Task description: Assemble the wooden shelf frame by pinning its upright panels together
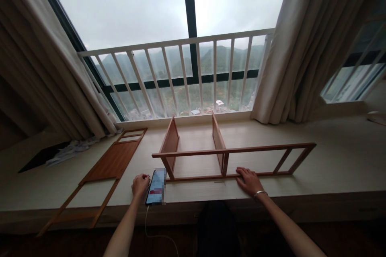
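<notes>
My left hand (pixel 140 184) is closed on the ledge, fingertips pinched together beside the left edge of a phone (pixel 155 186). What it holds, if anything, is too small to make out. My right hand (pixel 249 181) is open, its fingers lying over the lower rail of a wooden frame (pixel 268 148). That reddish-brown frame rests on its long side. Two wooden panels, a left one (pixel 171 140) and a right one (pixel 218 132), stand upright from it towards the window.
A second wooden frame with a solid panel (pixel 113 158) lies flat at left, its near end overhanging the ledge (pixel 325 168). A white cable (pixel 146 225) hangs from the phone. White railing (pixel 181 64) and curtains (pixel 289 56) border the far side. Crumpled plastic (pixel 72 150) lies far left.
</notes>
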The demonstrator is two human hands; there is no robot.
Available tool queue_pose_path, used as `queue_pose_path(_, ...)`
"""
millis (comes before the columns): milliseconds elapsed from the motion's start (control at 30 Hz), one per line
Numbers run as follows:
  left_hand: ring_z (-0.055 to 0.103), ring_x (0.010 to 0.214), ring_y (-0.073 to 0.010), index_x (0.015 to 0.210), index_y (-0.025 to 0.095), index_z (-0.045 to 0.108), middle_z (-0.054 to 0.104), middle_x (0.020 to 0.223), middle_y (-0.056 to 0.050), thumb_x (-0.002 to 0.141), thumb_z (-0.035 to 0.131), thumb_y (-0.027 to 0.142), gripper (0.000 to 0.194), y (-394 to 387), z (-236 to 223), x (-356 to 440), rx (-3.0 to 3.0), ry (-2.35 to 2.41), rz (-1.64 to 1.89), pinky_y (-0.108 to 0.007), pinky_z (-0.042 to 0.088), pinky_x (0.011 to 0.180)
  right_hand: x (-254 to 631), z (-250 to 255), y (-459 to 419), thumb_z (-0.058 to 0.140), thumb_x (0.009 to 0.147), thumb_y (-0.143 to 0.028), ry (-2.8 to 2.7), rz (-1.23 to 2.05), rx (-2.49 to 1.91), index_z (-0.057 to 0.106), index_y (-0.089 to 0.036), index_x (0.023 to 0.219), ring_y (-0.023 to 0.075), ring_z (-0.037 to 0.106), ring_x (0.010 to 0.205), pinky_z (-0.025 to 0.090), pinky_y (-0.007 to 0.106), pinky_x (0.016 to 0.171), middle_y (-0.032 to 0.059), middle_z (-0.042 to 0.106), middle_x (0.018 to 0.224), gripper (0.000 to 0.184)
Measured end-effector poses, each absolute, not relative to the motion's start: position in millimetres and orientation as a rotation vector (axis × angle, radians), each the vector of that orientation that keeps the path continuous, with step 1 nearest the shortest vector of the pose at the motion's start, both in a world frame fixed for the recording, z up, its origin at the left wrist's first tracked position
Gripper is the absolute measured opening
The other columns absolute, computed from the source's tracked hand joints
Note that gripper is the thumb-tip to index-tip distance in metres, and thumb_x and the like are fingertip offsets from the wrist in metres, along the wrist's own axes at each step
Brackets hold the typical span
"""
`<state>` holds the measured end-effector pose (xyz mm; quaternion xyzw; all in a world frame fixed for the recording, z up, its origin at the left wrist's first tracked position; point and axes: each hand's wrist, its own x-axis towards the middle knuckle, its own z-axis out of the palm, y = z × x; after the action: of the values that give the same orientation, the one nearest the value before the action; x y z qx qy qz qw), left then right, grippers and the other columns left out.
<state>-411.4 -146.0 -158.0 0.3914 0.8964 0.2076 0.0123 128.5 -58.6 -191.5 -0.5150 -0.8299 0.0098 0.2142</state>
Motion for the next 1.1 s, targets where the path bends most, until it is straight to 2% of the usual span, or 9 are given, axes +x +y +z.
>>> queue_pose_path(300, 0.053, 0.083, -0.0217, 0.075, 0.018, 0.057, 0.061, 0.084, -0.006, 0.068, 0.044, 0.035, 0.022, -153.3, -154.3, -414.1, 1.258, 2.86, 0.587, -0.027, 0.035, 0.062, 130.1, -192.2, -61.3, 0.042, 0.073, -0.034, -2.292, 0.038, -1.44, 0.049, -0.026, 0.106, 0.0211, 0.045, 0.096, 0.029, 0.035, 0.081, 0.0034, 0.052, 0.111, 0.035)
queue_pose_path(667, 0.05, 0.07, -0.015, 0.078, 0.016, 0.05, 0.052, 0.08, -0.003, 0.074, 0.039, 0.033, 0.02, -186.7, -130.4, -380.7, 1.534, 2.813, 1.07, -0.025, 0.039, 0.065, 133.6, -194.3, -63.8, 0.042, 0.074, -0.034, -2.291, 0.027, -1.434, 0.049, -0.025, 0.107, 0.0209, 0.045, 0.097, 0.028, 0.034, 0.082, 0.0037, 0.052, 0.111, 0.035)
queue_pose_path(833, 0.05, 0.067, -0.014, 0.082, 0.018, 0.048, 0.049, 0.081, -0.003, 0.078, 0.038, 0.031, 0.017, -213.2, -122.6, -327.9, 1.957, 2.496, 1.15, -0.024, 0.04, 0.058, 134.5, -195.4, -64.7, 0.042, 0.075, -0.034, -2.289, 0.021, -1.432, 0.049, -0.025, 0.108, 0.0212, 0.044, 0.098, 0.027, 0.034, 0.083, 0.0039, 0.052, 0.112, 0.035)
queue_pose_path(933, 0.052, 0.07, -0.0135, 0.084, 0.019, 0.048, 0.049, 0.085, -0.005, 0.08, 0.036, 0.025, 0.014, -220.6, -121.8, -291.5, 2.183, 2.236, 1.074, -0.025, 0.041, 0.061, 135.1, -195.3, -65.4, 0.042, 0.074, -0.034, -2.291, 0.017, -1.435, 0.048, -0.026, 0.108, 0.021, 0.045, 0.097, 0.027, 0.034, 0.083, 0.0037, 0.052, 0.112, 0.035)
queue_pose_path(1100, 0.051, 0.072, -0.0136, 0.079, 0.018, 0.048, 0.049, 0.08, -0.004, 0.08, 0.035, 0.02, 0.013, -212.8, -117.7, -226.8, 2.481, 1.875, 0.863, -0.026, 0.041, 0.065, 135.6, -195.5, -65.8, 0.042, 0.075, -0.034, -2.286, -0.001, -1.435, 0.048, -0.027, 0.108, 0.0205, 0.045, 0.097, 0.028, 0.034, 0.082, 0.003, 0.052, 0.112, 0.035)
